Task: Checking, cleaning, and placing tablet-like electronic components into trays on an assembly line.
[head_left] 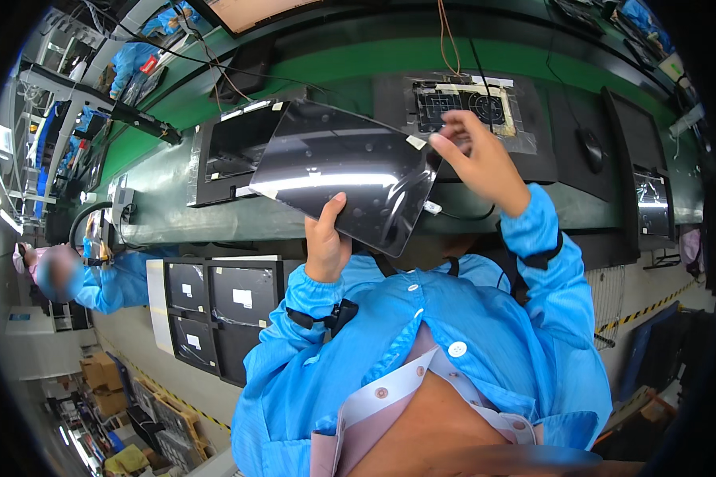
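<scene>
A glossy dark screen panel (350, 163), with a clear film and a pale tab (416, 142) at its upper right corner, is held tilted above the bench's near edge. My left hand (327, 242) grips its lower edge, thumb on top and fingers hidden beneath. Beside the tab, my right hand (481, 159) has its fingers curled, thumb and index tips close together; what lies between them is too small to make out. Behind that hand, a black fixture (461, 107) with a keypad-like pattern is taped to a dark mat.
Left of the panel, another dark screen (243, 143) lies in a black holder. A computer mouse (589, 149) rests at the right. A black divided tray (207, 318) with labelled panels stands lower left, near another person in blue (107, 282). Cables hang over the green bench (334, 67).
</scene>
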Demonstrator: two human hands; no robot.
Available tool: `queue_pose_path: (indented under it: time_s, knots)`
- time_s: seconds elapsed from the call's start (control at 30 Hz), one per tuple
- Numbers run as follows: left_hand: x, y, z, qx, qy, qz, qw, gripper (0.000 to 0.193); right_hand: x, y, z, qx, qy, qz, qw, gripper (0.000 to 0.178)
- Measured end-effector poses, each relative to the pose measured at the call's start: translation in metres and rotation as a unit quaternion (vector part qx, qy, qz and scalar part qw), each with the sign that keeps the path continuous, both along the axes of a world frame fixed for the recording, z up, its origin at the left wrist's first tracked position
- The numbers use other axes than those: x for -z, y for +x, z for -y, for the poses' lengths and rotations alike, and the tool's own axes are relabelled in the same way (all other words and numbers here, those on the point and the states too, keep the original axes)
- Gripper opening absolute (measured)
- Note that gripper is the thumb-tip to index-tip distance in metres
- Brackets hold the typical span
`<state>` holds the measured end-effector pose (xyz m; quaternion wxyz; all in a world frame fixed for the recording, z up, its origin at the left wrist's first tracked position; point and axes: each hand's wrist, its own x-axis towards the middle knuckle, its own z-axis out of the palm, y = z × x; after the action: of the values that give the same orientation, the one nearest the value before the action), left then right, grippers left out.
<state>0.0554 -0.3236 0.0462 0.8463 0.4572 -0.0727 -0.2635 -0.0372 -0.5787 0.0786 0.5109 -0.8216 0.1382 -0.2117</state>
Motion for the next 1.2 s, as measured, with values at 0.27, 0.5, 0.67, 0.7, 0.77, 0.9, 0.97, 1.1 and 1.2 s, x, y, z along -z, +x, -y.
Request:
queue_pose_path:
  time_s: [0.27, 0.5, 0.67, 0.7, 0.77, 0.9, 0.97, 1.1, 1.2]
  knots:
    - [-0.001, -0.006, 0.032, 0.169, 0.058, 0.058, 0.982, 0.032, 0.012, 0.000, 0.053, -0.194, 0.434, -0.058, 0.878, 0.037]
    - [0.011, -0.030, 0.100, 0.422, 0.010, -0.141, 0.895, 0.037, 0.020, -0.030, 0.153, -0.128, 0.389, -0.119, 0.904, 0.041]
    - [0.025, -0.053, 0.123, 0.590, 0.116, 0.072, 0.796, 0.039, 0.023, -0.036, 0.225, -0.155, 0.306, -0.182, 0.921, 0.036]
    - [0.029, -0.052, 0.124, 0.546, 0.100, 0.142, 0.820, 0.038, 0.025, -0.035, 0.236, -0.155, 0.305, -0.178, 0.923, 0.036]
    - [0.025, -0.034, 0.127, 0.381, 0.180, 0.392, 0.818, 0.036, 0.026, -0.029, 0.251, -0.184, 0.295, -0.196, 0.917, 0.036]
    - [0.019, 0.021, 0.145, 0.104, 0.265, 0.708, 0.646, 0.059, 0.033, -0.011, 0.268, -0.132, 0.258, -0.261, 0.921, 0.029]
    - [0.025, 0.031, 0.149, 0.118, 0.363, 0.712, 0.589, 0.078, 0.033, -0.005, 0.265, -0.122, 0.247, -0.266, 0.924, 0.025]
    - [0.039, 0.043, 0.157, 0.167, 0.409, 0.683, 0.582, 0.092, 0.044, -0.009, 0.243, 0.000, -0.151, -0.198, 0.969, 0.035]
    - [0.043, 0.045, 0.154, 0.163, 0.405, 0.679, 0.591, 0.095, 0.019, -0.038, 0.181, 0.042, -0.415, -0.129, 0.900, 0.041]
